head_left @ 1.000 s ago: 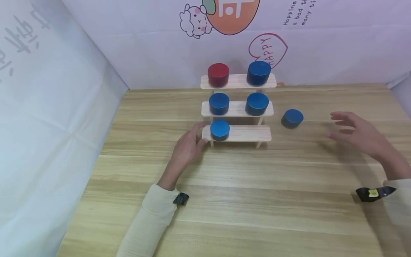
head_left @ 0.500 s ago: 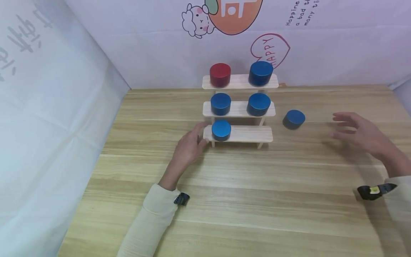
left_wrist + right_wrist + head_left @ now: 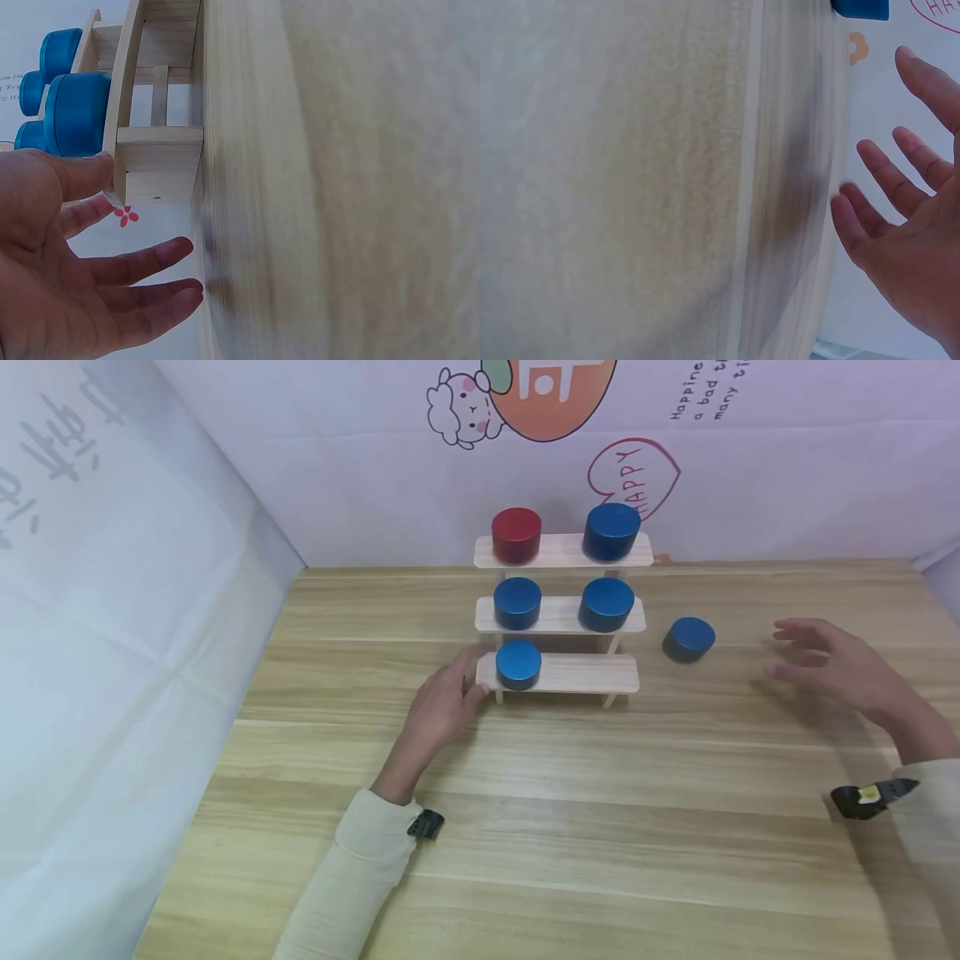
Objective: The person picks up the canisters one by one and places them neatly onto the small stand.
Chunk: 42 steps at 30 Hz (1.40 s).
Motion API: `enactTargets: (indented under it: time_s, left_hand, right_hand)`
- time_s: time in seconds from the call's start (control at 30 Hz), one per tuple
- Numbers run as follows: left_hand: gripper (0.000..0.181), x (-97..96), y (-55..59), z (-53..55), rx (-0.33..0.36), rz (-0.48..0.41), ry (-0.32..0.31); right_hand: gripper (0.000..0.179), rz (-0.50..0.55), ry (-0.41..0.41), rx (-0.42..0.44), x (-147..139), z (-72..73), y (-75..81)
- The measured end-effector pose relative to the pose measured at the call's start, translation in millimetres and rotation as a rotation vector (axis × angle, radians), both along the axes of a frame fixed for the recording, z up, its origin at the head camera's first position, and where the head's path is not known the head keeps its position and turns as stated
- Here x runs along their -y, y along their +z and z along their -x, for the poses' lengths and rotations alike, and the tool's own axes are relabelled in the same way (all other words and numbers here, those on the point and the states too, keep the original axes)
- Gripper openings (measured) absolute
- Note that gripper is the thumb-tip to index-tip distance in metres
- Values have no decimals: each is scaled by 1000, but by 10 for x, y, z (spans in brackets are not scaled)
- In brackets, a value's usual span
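My left hand [image 3: 441, 703] pinches the left end of the lowest board of a three-step wooden display stand [image 3: 592, 673], thumb in front and index finger behind; its other fingers spread loosely in the left wrist view. Close to the thumb, a blue round tin [image 3: 79, 116] sits on that board. Two blue tins stand on the middle step. On the top step are a red round tin [image 3: 516, 537] and a blue one [image 3: 611, 532]. Another blue tin [image 3: 688, 640] rests on the table right of the stand. Farther right, my right hand [image 3: 843, 668] hovers with fingers apart, holding nothing.
The wood-grain table [image 3: 570, 827] runs back to a white printed cloth [image 3: 360, 485] directly behind the stand. A second white cloth [image 3: 120, 635] hangs along the left side.
The head view has shifted slightly, so the stand and tins appear a little farther right. My right hand has moved slightly left relative to the tins; the left keeps its grip on the stand.
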<state>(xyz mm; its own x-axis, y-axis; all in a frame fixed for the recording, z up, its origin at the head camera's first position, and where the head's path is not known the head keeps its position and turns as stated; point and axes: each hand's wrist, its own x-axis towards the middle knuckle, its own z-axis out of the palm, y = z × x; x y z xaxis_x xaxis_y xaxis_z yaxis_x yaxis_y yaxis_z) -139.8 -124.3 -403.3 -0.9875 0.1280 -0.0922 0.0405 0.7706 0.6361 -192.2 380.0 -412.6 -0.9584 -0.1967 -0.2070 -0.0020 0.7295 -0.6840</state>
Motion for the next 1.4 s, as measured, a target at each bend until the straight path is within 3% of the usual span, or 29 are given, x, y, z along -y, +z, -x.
enactTargets:
  time_s: [1.07, 1.4]
  left_hand:
    - [53, 1, -25, 4, -16, -7, 3]
    - [53, 6, -31, -3, -21, -12, 0]
  right_hand:
    - [82, 58, 37, 5, 276, 129, -38]
    - [82, 24, 72, -15, 395, 215, -88]
